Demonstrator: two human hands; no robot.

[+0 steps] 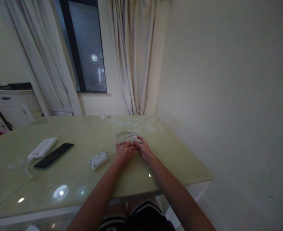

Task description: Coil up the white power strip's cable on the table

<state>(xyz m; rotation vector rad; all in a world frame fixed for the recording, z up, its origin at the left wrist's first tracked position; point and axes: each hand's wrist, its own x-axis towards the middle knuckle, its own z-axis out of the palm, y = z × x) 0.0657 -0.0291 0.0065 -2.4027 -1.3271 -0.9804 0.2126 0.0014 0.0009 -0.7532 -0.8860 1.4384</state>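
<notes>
A white power strip lies on the table, its thin white cable running right into a loose coil. My left hand is on the near part of that coil, fingers bent over the cable and partly hiding it. Beside it, touching, my right hand has its fingers around the white plug at the cable's end. The fingertips of both hands meet just below the plug, so the exact grip there is partly hidden.
On the left of the glossy table lie a dark phone and a white power bank with a cord trailing to the front left. A wall rises along the right side. Curtains hang behind the table.
</notes>
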